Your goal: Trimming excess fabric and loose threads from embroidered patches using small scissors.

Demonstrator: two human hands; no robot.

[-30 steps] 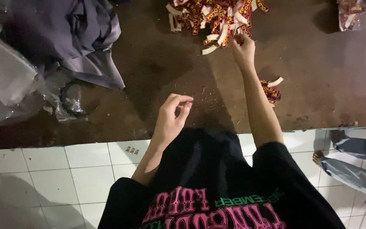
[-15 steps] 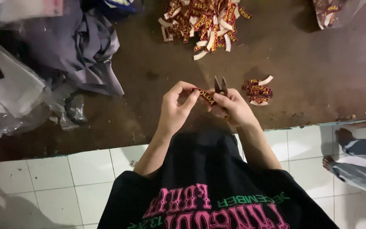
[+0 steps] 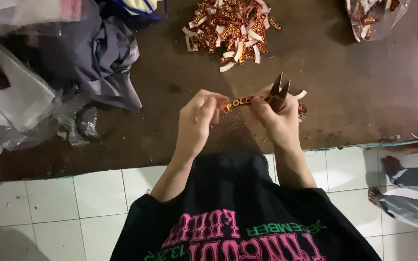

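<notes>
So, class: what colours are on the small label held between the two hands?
The label is dark red with yellow lettering; the head view shows it.

One view only — head cam, worn by the person, facing steeply down over their own chest and forearms. The black t-shirt fills the bottom edge, so the cam sits close above the body. Both hands, left hand and right hand, sit mid-frame, quite near the lens. Beyond them, toward the top of frame, lies the dark floor mat; white tiles run below it. Far edge of view reaches a pile of small labels — farther off, smaller. No 2nd view, so nothing shared.
</notes>
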